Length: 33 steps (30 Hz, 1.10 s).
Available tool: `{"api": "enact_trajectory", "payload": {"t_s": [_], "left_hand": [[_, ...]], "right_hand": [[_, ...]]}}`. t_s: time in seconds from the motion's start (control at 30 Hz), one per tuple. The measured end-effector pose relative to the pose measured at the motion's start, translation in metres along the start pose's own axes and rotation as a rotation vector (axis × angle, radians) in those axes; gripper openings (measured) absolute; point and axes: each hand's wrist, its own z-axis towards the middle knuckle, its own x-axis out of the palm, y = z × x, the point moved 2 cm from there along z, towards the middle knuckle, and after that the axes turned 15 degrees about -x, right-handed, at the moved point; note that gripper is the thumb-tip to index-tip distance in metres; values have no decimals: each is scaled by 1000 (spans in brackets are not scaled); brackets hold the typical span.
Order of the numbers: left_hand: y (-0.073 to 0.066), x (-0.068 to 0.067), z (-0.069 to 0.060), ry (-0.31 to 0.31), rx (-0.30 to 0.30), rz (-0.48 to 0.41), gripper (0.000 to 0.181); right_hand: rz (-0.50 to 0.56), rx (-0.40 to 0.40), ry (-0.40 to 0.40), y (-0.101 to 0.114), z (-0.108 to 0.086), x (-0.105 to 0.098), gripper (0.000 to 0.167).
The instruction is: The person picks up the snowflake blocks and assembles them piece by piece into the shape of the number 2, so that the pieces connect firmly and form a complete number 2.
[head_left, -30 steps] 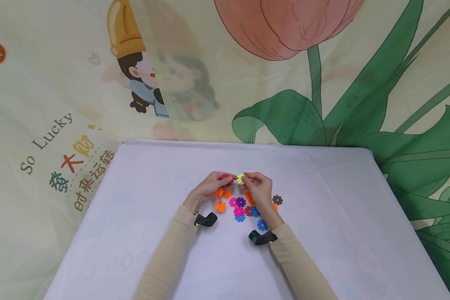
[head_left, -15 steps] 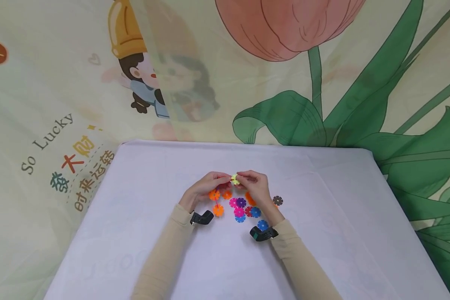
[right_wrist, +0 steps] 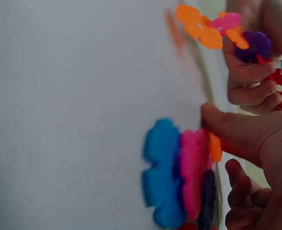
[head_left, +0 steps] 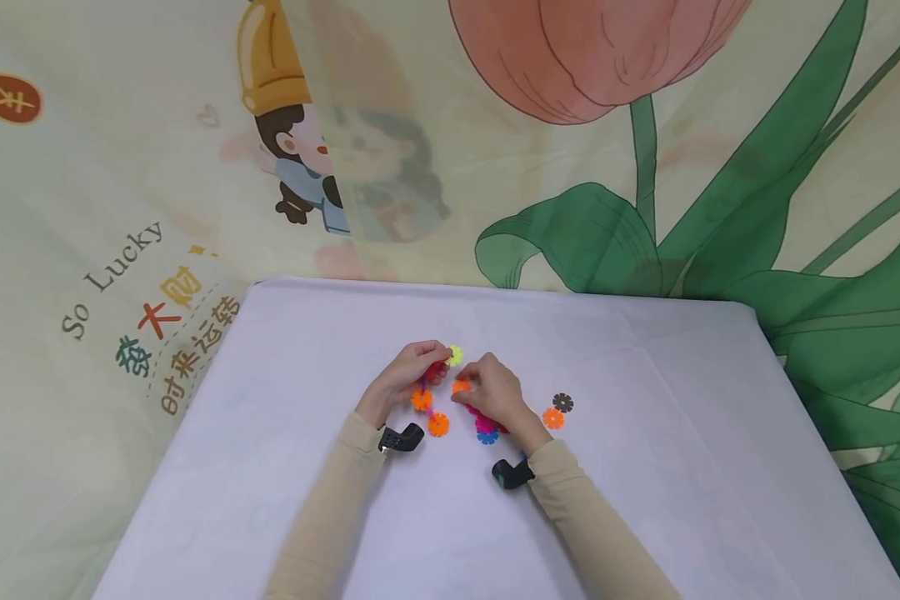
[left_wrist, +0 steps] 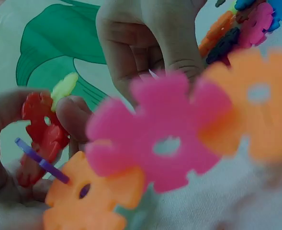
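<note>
My left hand [head_left: 411, 372] holds a linked chain of flower-shaped plastic discs, gripping its red discs [left_wrist: 42, 117]. A yellow disc [head_left: 455, 356] sticks out past the fingertips. From the red part the chain runs down through a purple disc [left_wrist: 41, 161], an orange disc [head_left: 421, 399] and a pink disc [left_wrist: 160, 139] to another orange disc [head_left: 438, 425]. Low over the loose discs is my right hand [head_left: 498, 393], its thumb and fingers apart around a loose orange disc [head_left: 461, 387]. Whether the thumb touches that disc I cannot tell. The palm partly hides the pile.
Under the right hand lie pink [head_left: 484, 425] and blue [head_left: 487, 437] discs. To its right are a dark grey disc [head_left: 563, 402] and an orange disc [head_left: 553, 418]. A white cloth [head_left: 645, 500] covers the table; a printed curtain [head_left: 555, 167] hangs behind.
My right hand has let go of the yellow disc, now fixed to the chain's end, and moved down to the loose discs. The left hand still holds the chain, slightly turned.
</note>
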Motion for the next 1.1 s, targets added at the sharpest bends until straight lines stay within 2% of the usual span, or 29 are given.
{"api": "enact_trajectory", "payload": {"t_s": [0.07,0.27,0.37,0.5,0.67,0.9,1.1], "left_hand": [[0,-1,1,-17,-6,-10,18],[2,-1,2,-67,-33,-25,19],[3,0,1,-72,-39,-18,18],[2,3,1,-67,-41,-27,17],[1,5,1,-70,-50,-45,18],[1,7,3,-83,-58,-45,18],[0,8,4,-89,-37,-61,16]], "right_hand": [[49,-5,-38,-1,0,-1,22],[395,-34,-258,-8,-5,-4,7],[484,-37,-347,-9,-9,-5,6],[527,-33,-413,-6,-11,-5,8],[527,-3,-465,0,-12,-5,11],[544,-64,-475,29,-20,-27,10],[544,-111,-480,32,-21,-26,9]]}}
